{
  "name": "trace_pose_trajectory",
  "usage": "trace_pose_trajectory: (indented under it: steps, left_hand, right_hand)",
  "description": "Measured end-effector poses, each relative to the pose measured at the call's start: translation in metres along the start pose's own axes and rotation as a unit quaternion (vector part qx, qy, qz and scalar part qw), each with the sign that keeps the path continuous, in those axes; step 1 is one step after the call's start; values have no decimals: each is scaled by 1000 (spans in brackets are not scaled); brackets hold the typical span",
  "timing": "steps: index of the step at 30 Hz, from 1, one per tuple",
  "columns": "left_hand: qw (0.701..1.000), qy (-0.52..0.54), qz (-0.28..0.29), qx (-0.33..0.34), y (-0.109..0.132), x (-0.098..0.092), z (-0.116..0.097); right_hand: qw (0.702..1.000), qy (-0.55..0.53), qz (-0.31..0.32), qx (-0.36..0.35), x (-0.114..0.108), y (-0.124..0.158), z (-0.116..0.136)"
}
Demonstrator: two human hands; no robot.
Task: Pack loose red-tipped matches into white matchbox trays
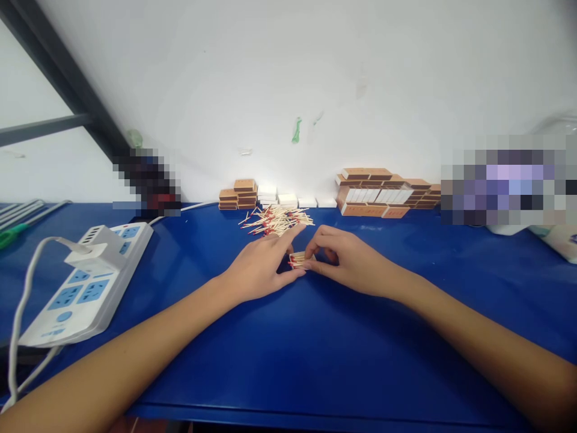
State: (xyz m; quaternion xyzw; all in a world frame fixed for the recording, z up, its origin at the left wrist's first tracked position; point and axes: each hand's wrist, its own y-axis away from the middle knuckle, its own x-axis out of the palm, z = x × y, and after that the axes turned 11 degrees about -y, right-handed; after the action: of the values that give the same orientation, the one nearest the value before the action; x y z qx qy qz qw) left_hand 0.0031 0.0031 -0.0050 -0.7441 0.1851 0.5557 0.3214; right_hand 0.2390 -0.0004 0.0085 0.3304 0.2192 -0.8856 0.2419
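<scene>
Both hands meet mid-table: the left hand (259, 270) and right hand (347, 258) each pinch one small bundle (297, 260) of red-tipped matches, low on the blue table (288, 361). Just behind lies one loose match pile (277, 219). Along the wall stand two stacks of brown boxes (238, 194) (387, 192), with a row of white trays (288, 198) between them; any print is too small to read. One power strip (90, 279) lies at the left.

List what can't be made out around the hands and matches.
Head view.
Bunch of matches: mostly covered by fingers of left hand and right hand; count unreadable.
Left patch and right patch by the wall: pixelated.
Stacked matchboxes: print too small.
Power strip cable: cut off at left edge.
</scene>
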Motion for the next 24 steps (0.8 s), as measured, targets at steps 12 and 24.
trace_pose_trajectory:
  steps: [12,24]
  left_hand:
    - [1000,4,9,8,1,-1,-1]
    - [999,31,21,24,1,-1,-1]
  right_hand:
    - [1000,1,-14,-24,1,0,1]
    - [992,-55,68,-94,13,1,2]
